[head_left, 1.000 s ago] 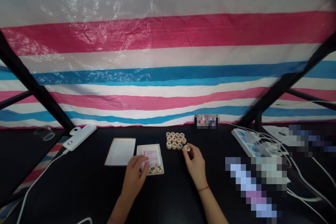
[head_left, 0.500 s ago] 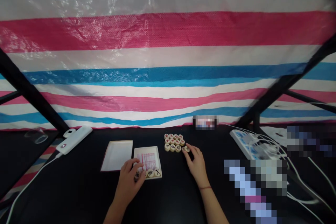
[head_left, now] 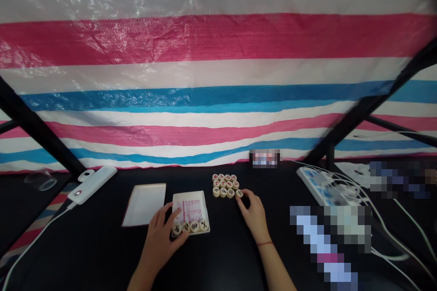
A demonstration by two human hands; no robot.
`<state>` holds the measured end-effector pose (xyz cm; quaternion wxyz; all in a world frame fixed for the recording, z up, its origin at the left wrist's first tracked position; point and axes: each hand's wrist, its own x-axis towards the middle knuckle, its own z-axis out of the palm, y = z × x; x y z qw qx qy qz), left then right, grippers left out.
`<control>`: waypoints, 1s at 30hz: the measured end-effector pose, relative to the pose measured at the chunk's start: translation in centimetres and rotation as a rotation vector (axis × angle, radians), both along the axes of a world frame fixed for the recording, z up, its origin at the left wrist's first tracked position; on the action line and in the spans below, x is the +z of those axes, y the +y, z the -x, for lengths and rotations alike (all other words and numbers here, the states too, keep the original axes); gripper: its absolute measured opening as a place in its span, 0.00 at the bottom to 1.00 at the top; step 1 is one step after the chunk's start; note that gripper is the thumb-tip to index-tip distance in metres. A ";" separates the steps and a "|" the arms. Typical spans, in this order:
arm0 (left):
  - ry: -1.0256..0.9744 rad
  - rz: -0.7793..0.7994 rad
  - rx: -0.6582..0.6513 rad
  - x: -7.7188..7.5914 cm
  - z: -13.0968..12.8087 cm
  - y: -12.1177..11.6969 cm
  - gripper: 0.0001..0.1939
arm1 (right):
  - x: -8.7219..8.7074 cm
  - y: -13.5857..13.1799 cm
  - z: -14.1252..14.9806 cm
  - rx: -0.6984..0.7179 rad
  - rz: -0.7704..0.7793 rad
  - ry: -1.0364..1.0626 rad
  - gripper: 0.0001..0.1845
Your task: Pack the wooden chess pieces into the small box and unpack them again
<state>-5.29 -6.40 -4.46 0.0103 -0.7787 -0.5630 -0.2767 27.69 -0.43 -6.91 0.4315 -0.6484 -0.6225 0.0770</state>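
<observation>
My left hand (head_left: 160,232) is at the left side of a small white box (head_left: 204,204), fingers spread, with its thumb by the front edge and a fingertip over the inside. Along the front of the box lies a row of Chinese chess pieces (head_left: 194,226) with black characters; a sheet with red lines shows behind them. My right hand (head_left: 253,213) pinches another chess piece (head_left: 239,193) at the right end of the front row. Beside it, more pieces (head_left: 223,184) stand in three rows, red characters behind, black in front.
The box lid (head_left: 145,204) lies left of the box, close to my left hand. A white power bank-like device (head_left: 93,185) with a cable is at far left. On the right are a power strip (head_left: 310,185) and white cables. A striped sheet (head_left: 205,72) hangs behind the table (head_left: 211,263).
My left fingers have spread and shifted left, uncovering the pieces in the box. The lid has slid slightly left. My right hand has brought its piece against the front row.
</observation>
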 end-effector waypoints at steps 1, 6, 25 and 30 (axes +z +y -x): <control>0.028 0.004 -0.010 -0.2 0.2 0.0 0.27 | 0.0 0.0 0.0 0.002 0.002 -0.001 0.18; 0.119 0.005 -0.014 -0.9 0.2 0.0 0.30 | 0.0 0.3 0.1 -0.007 -0.002 -0.019 0.19; 0.031 0.044 -0.008 0.5 -2.1 -0.2 0.12 | 4.4 -4.5 9.5 0.492 -0.044 -0.124 0.21; -0.009 0.039 -0.030 0.6 -1.8 -0.4 0.13 | 4.0 -4.5 10.0 0.544 0.000 -0.120 0.21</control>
